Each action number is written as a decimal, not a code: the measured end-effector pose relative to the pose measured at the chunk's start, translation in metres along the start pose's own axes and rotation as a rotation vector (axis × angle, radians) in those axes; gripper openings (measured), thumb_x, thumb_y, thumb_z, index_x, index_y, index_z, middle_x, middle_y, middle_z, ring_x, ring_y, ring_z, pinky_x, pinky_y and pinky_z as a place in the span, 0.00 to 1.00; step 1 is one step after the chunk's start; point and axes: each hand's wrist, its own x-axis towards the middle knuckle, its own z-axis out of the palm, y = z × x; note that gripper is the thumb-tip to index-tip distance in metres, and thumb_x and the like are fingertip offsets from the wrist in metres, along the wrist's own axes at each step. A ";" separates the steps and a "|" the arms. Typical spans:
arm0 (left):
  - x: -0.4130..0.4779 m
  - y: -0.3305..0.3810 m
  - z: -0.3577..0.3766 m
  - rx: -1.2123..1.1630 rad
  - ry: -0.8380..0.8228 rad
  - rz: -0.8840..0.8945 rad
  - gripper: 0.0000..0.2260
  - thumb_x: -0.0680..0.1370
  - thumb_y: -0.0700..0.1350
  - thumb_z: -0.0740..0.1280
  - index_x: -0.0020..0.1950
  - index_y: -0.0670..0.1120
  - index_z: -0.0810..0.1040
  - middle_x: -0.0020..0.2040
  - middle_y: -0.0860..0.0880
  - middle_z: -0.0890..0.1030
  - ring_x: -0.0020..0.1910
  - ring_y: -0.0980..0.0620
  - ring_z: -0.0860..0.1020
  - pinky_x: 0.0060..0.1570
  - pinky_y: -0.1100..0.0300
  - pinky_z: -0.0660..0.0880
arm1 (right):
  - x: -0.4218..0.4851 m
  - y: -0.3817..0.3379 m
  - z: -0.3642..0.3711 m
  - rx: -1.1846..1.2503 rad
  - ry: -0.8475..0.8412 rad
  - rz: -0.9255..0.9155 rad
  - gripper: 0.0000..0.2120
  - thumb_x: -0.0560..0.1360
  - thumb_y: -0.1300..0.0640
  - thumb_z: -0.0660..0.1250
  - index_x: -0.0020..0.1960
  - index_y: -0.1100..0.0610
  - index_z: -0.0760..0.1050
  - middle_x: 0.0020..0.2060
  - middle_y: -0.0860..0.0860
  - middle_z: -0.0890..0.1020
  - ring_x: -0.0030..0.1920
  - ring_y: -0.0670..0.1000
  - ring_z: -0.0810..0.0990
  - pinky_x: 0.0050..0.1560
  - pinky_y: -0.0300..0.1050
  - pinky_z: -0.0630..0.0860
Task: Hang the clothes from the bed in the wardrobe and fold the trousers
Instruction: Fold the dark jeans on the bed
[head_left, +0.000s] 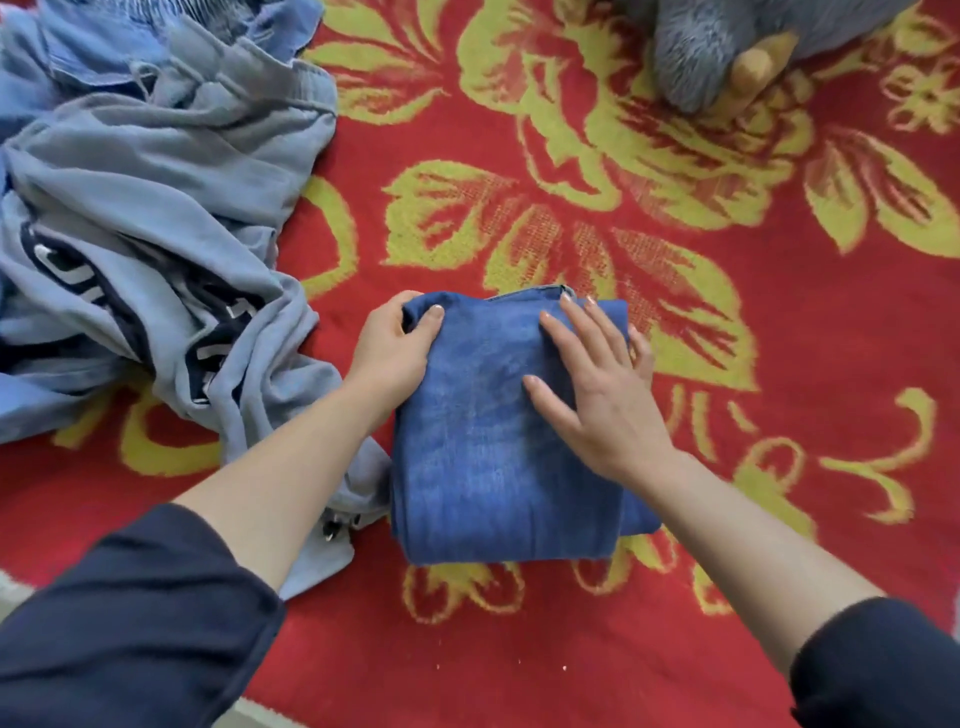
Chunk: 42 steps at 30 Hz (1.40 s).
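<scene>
Bed (810, 332) lies open right of the jeans (493, 441), beyond them and along the near edge. Clothes pile (145, 223) blocks the left, its hem just beside the jeans. Plush toy (727, 47) stands far right, well apart.

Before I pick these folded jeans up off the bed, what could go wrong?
The left hand grips only one far corner of the folded jeans while the right hand lies flat on top; lifted that way, the fold may fall open. The grey clothes heap lies against the jeans' left edge and might drag along.
</scene>
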 end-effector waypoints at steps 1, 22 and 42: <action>0.002 -0.004 0.002 0.023 0.033 0.014 0.06 0.80 0.41 0.63 0.51 0.41 0.78 0.41 0.48 0.78 0.41 0.53 0.73 0.41 0.62 0.68 | 0.000 0.003 0.004 -0.019 -0.017 -0.008 0.29 0.79 0.39 0.52 0.76 0.50 0.60 0.77 0.48 0.58 0.77 0.46 0.50 0.74 0.53 0.45; 0.053 -0.012 0.003 0.967 -0.589 0.016 0.45 0.70 0.71 0.63 0.78 0.47 0.55 0.76 0.46 0.58 0.74 0.44 0.56 0.70 0.45 0.58 | 0.139 -0.003 0.018 -0.163 -0.837 0.204 0.44 0.61 0.44 0.76 0.73 0.49 0.63 0.74 0.54 0.63 0.76 0.57 0.53 0.72 0.68 0.48; -0.043 -0.018 -0.014 0.917 -0.767 0.069 0.43 0.61 0.64 0.74 0.74 0.56 0.64 0.79 0.49 0.50 0.77 0.47 0.42 0.73 0.46 0.51 | 0.010 -0.036 -0.013 -0.108 -0.619 -0.062 0.29 0.57 0.42 0.78 0.54 0.50 0.76 0.69 0.48 0.70 0.77 0.53 0.53 0.66 0.55 0.56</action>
